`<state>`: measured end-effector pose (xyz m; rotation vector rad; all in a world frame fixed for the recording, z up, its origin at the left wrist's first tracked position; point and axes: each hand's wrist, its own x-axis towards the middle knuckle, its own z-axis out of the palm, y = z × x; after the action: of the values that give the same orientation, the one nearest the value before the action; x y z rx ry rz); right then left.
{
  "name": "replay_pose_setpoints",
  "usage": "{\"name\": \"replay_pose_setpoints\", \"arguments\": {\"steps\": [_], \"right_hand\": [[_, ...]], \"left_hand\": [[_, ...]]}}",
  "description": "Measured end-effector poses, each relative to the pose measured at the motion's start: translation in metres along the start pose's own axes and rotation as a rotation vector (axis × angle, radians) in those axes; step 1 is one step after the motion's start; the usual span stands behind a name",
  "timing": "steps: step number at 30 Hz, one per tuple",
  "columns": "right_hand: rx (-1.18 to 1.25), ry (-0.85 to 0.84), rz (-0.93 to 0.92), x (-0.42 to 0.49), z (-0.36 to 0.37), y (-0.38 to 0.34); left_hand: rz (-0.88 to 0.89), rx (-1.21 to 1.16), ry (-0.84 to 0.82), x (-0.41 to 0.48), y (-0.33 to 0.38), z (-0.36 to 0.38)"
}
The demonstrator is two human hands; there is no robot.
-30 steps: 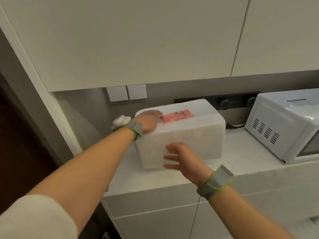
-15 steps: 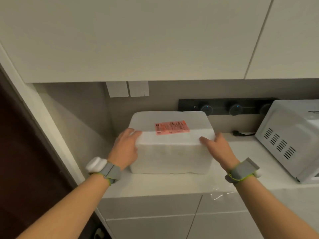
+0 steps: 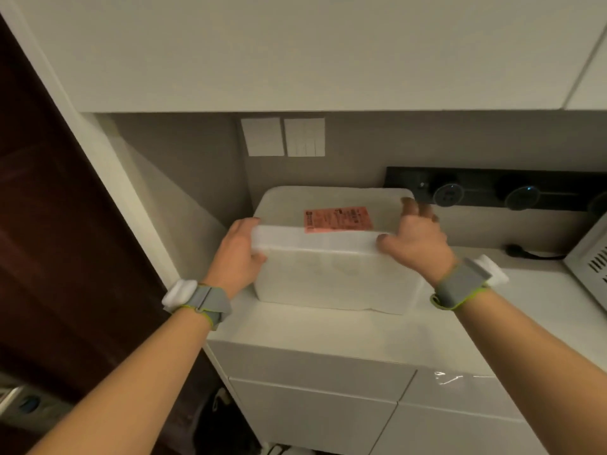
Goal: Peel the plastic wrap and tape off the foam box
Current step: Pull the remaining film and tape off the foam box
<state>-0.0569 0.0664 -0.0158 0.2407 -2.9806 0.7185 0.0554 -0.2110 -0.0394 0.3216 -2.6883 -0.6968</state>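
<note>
Head view: left hand (image 3: 238, 254) and right hand (image 3: 417, 241) now sit higher on the foam box (image 3: 335, 277), each grip clamping a top corner.

white counter (image 3: 377, 333): foam box (image 3: 331, 277), microwave (image 3: 588, 267), blk cable (image 3: 528, 254).
</note>
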Motion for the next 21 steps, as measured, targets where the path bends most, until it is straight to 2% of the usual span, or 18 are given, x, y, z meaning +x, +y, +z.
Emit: {"name": "replay_pose_setpoints", "arguments": {"steps": [2, 3, 8, 10, 15, 21], "right_hand": [[-0.132, 0.101, -0.198, -0.001, 0.006, -0.021], [-0.133, 0.095, -0.284, 0.0, 0.009, -0.029], [-0.095, -0.15, -0.487, -0.002, 0.024, -0.046], [-0.097, -0.176, -0.545, -0.003, 0.026, -0.045], [0.218, -0.203, -0.525, 0.002, 0.014, -0.03], [0.419, 0.068, -0.353, 0.008, -0.008, 0.009]], "left_hand": [[0.01, 0.011, 0.005, 0.0, 0.002, -0.001], [0.017, 0.018, 0.008, -0.001, 0.002, -0.001], [0.054, 0.084, 0.043, -0.008, -0.002, -0.005], [0.055, 0.107, 0.08, -0.009, -0.002, -0.008], [0.054, 0.112, 0.08, -0.01, -0.004, -0.01], [0.108, 0.104, 0.088, -0.011, 0.0, -0.001]]}}
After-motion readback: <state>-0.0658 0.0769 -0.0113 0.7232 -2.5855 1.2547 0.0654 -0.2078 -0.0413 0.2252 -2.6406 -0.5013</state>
